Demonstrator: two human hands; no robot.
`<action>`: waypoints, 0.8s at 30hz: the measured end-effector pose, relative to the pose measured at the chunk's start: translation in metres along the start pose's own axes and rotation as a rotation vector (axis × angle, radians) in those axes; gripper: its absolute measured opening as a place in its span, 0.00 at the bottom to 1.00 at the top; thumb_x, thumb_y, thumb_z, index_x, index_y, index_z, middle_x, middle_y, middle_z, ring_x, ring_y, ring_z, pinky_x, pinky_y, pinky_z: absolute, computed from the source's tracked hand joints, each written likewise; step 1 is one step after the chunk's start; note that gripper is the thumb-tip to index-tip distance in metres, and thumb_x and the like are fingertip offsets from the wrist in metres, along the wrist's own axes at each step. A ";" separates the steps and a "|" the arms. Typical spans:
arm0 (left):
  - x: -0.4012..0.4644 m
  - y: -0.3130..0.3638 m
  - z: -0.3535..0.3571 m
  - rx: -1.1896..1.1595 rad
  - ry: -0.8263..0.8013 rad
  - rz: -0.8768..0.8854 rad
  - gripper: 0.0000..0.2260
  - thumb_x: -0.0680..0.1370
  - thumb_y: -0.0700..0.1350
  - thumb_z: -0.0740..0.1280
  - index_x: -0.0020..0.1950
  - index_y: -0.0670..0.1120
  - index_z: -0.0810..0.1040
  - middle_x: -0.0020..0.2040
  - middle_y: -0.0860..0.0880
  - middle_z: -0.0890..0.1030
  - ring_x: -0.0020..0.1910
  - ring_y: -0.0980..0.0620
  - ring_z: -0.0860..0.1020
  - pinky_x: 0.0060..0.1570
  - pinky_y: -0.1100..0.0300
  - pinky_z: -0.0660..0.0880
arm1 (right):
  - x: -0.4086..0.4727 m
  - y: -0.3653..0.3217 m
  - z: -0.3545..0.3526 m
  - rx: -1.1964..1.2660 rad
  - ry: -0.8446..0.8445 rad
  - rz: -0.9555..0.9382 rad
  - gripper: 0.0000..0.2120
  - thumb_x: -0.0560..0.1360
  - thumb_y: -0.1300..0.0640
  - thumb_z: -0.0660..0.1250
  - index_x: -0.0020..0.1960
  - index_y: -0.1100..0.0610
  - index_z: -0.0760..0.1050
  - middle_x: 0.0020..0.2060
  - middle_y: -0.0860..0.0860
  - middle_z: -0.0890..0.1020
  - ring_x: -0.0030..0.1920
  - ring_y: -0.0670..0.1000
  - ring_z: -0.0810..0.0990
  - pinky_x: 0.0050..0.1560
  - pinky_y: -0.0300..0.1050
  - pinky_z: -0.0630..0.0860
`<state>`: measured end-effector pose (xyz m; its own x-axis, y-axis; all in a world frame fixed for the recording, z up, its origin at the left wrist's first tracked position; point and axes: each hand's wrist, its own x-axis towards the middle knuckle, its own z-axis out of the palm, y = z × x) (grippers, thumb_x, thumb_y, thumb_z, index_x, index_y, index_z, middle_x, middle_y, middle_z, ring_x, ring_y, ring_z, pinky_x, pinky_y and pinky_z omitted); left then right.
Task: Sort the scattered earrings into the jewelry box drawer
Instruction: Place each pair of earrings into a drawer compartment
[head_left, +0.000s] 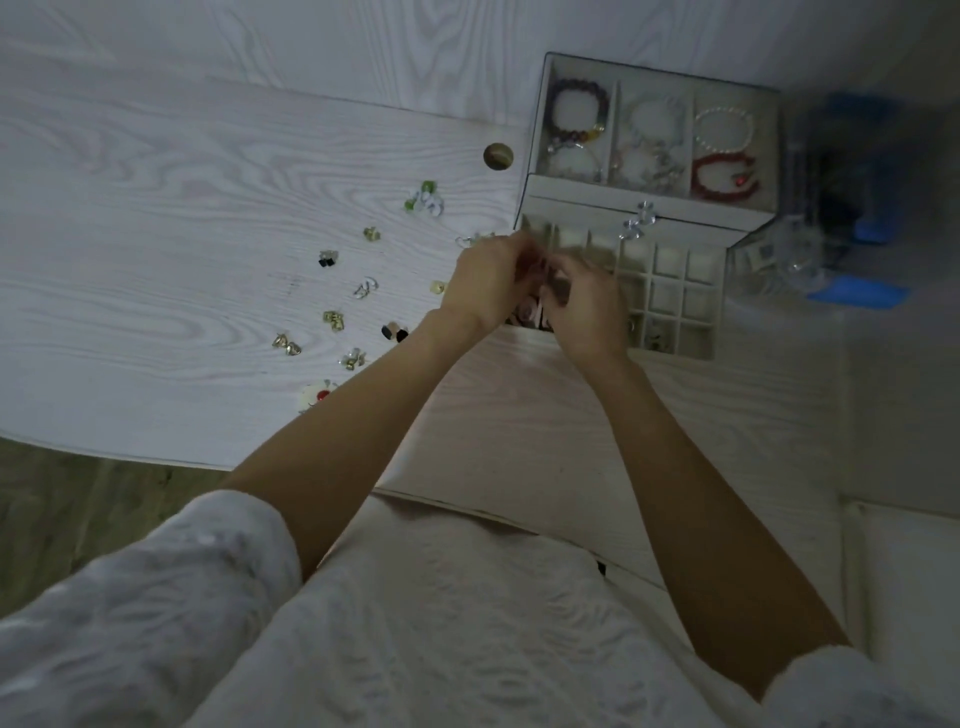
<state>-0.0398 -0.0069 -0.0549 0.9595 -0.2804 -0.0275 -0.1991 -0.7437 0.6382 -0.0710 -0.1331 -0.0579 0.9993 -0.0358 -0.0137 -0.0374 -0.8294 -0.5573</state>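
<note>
The jewelry box (535, 171) stands at the back right of the white table, with bracelets in its top tray. Its drawer (720, 306), divided into small square cells, is pulled out toward me. My left hand (485, 283) and my right hand (589, 312) meet over the drawer's left cells, fingertips curled together on a small dark earring (558, 288), which is blurred. Pink pieces (527, 316) lie in a cell just under the hands. Several earrings are scattered to the left: a green-white pair (425, 200), a black pair (328, 258), gold ones (287, 344) and a white flower (317, 395).
A round cable hole (497, 156) sits in the table left of the box. A clear plastic container (810, 249) with blue parts stands right of the box. The table's front edge (156, 460) runs at lower left, with floor beyond it.
</note>
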 end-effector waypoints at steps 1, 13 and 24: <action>0.001 0.000 0.000 0.032 -0.020 0.021 0.09 0.74 0.43 0.66 0.53 0.43 0.78 0.46 0.42 0.83 0.45 0.43 0.80 0.45 0.51 0.75 | -0.001 0.001 -0.001 -0.005 -0.009 -0.008 0.16 0.73 0.63 0.65 0.60 0.57 0.76 0.54 0.55 0.81 0.54 0.57 0.78 0.53 0.48 0.75; -0.021 -0.076 -0.058 -0.070 0.222 -0.175 0.07 0.77 0.45 0.64 0.52 0.47 0.78 0.46 0.52 0.82 0.43 0.56 0.78 0.46 0.58 0.76 | 0.020 -0.034 0.011 -0.089 -0.006 -0.199 0.13 0.75 0.63 0.63 0.59 0.59 0.76 0.53 0.56 0.80 0.57 0.57 0.73 0.56 0.49 0.69; 0.019 -0.061 -0.029 0.081 -0.034 -0.187 0.12 0.77 0.48 0.63 0.52 0.39 0.75 0.49 0.38 0.79 0.47 0.40 0.77 0.45 0.53 0.70 | 0.058 -0.048 0.044 -0.398 -0.196 -0.214 0.19 0.73 0.66 0.61 0.63 0.56 0.72 0.60 0.54 0.77 0.63 0.56 0.70 0.63 0.51 0.64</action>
<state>-0.0040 0.0507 -0.0714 0.9741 -0.1528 -0.1665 -0.0354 -0.8308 0.5554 -0.0105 -0.0707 -0.0682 0.9662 0.2328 -0.1104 0.2070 -0.9566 -0.2049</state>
